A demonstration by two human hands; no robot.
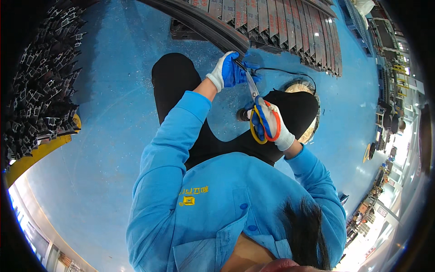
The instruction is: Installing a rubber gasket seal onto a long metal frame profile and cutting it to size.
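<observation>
Nearest the viewer is a light-blue shirt (pixel 226 195) with dark-blue buttons and yellow stitching on its chest; beyond it, black trousers (pixel 174 81) cover two legs bent at the knee and spread apart. The right hand (pixel 273 123), in a white glove with blue facing, is closed about the handles of a pair of scissors (pixel 253 88), one loop yellow, the other orange-red. The scissors lie between the two hands, their blades directed forward to the left hand; whether the blades meet a strip cannot be told. The left hand (pixel 230 71), gloved alike, grips the near end of a bundle of long dark strips (pixel 195 19), which runs away toward the upper edge. A black cable (pixel 290 71) curves rightward from beside this hand, over a blue floor (pixel 113 113). Farther forward lies a stack of grey lengths (pixel 290 27) with reddish markings. At far left, a heap of dark profiles (pixel 41 77) shows its hollow ends, beside a yellow beam (pixel 38 156). Shelving (pixel 385 86) lines the distant right.
</observation>
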